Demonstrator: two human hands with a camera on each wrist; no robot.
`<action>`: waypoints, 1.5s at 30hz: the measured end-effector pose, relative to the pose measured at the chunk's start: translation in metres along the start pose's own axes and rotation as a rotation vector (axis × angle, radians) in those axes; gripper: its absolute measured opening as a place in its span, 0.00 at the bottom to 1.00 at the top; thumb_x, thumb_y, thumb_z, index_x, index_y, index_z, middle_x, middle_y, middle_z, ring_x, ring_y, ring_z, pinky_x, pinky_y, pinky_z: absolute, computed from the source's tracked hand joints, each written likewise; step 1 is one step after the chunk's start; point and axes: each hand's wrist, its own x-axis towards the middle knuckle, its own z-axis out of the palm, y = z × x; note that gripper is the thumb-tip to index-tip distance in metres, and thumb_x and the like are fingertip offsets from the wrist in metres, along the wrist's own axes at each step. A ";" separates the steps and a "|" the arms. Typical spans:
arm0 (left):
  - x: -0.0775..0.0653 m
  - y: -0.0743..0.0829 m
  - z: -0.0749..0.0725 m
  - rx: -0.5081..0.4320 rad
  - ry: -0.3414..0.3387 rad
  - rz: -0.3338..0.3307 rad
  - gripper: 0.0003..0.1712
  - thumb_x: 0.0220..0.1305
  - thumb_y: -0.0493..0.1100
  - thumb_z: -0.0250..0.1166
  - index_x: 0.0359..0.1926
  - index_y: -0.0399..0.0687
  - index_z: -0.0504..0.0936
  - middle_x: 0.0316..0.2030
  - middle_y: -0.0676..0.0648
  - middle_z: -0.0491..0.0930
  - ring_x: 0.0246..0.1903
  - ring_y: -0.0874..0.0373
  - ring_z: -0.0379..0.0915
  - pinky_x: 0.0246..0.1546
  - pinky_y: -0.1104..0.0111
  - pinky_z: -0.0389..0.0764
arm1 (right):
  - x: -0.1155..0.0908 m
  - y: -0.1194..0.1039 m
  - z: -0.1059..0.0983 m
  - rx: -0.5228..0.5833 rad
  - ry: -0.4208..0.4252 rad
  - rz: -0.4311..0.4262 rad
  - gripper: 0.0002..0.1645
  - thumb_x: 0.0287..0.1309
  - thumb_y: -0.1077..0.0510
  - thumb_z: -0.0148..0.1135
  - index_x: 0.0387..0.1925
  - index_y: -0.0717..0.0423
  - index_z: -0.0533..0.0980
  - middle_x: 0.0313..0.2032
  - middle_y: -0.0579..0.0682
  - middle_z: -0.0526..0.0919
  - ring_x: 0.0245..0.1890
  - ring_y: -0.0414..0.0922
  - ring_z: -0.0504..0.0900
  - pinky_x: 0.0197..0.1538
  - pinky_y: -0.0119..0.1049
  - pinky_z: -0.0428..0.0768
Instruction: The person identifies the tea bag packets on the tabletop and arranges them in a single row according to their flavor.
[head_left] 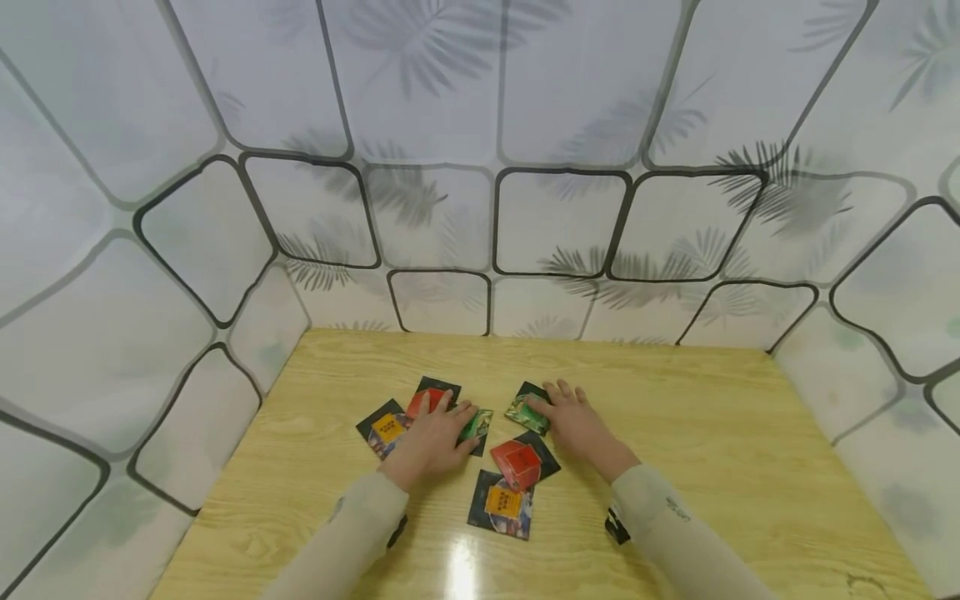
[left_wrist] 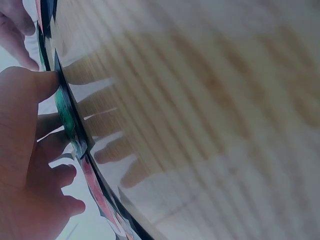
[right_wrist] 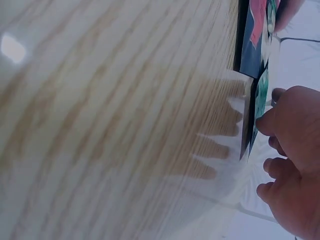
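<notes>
My left hand (head_left: 433, 440) lies spread over a green-centred square card (head_left: 480, 423), its thumb and fingertips on it, partly covering it. In the left wrist view the thumb touches the edge of this card (left_wrist: 65, 112). Beside these fingers are a red-centred card (head_left: 429, 398) and a card with an orange label (head_left: 387, 427). My right hand (head_left: 579, 421) rests at the right side of another green-centred card (head_left: 525, 410), thumb on its face. The right wrist view has the thumb against this card (right_wrist: 261, 97), the other fingers loosely bent.
Between my forearms, a second red-centred card (head_left: 520, 463) overlaps a second orange-labelled card (head_left: 501, 503). All lie on a wood-grain table (head_left: 697, 450). A patterned wall covering (head_left: 555, 225) surrounds the table at the back and both sides.
</notes>
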 end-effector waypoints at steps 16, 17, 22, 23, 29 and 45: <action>0.023 0.000 0.000 -0.026 0.001 -0.044 0.35 0.81 0.60 0.54 0.81 0.53 0.66 0.80 0.45 0.64 0.82 0.36 0.49 0.79 0.33 0.47 | 0.007 -0.001 0.002 0.024 0.058 0.100 0.24 0.78 0.52 0.57 0.67 0.61 0.76 0.73 0.67 0.72 0.76 0.68 0.65 0.77 0.68 0.61; 0.024 0.000 0.000 -0.026 0.001 -0.046 0.35 0.81 0.60 0.54 0.81 0.54 0.66 0.80 0.45 0.64 0.82 0.35 0.49 0.79 0.33 0.47 | 0.007 0.000 0.002 0.012 0.061 0.091 0.23 0.78 0.54 0.57 0.67 0.60 0.76 0.73 0.67 0.72 0.76 0.68 0.66 0.77 0.68 0.62; 0.029 0.000 -0.002 -0.024 0.001 -0.056 0.35 0.81 0.60 0.53 0.81 0.54 0.65 0.81 0.43 0.62 0.82 0.35 0.50 0.79 0.33 0.47 | 0.006 0.004 0.002 -0.012 0.022 0.037 0.30 0.74 0.65 0.57 0.74 0.48 0.73 0.74 0.68 0.69 0.76 0.70 0.65 0.75 0.71 0.64; 0.030 0.000 -0.002 -0.024 -0.002 -0.059 0.35 0.82 0.60 0.53 0.82 0.55 0.64 0.81 0.43 0.62 0.82 0.35 0.49 0.79 0.33 0.47 | 0.006 0.005 0.002 -0.011 0.010 0.031 0.32 0.74 0.66 0.57 0.75 0.47 0.72 0.75 0.68 0.68 0.76 0.71 0.64 0.74 0.71 0.64; 0.035 -0.002 -0.005 -0.030 -0.013 -0.066 0.36 0.82 0.61 0.52 0.82 0.54 0.63 0.81 0.43 0.60 0.82 0.35 0.49 0.80 0.33 0.46 | 0.006 0.009 0.001 0.063 -0.013 0.067 0.27 0.79 0.57 0.55 0.75 0.55 0.72 0.76 0.69 0.65 0.78 0.71 0.60 0.76 0.71 0.60; 0.055 -0.008 -0.006 -0.019 -0.023 -0.108 0.36 0.82 0.62 0.50 0.83 0.55 0.62 0.82 0.43 0.59 0.82 0.35 0.48 0.79 0.33 0.48 | 0.016 0.011 0.006 0.116 0.048 0.094 0.31 0.79 0.48 0.56 0.73 0.61 0.72 0.73 0.62 0.74 0.77 0.69 0.64 0.78 0.69 0.59</action>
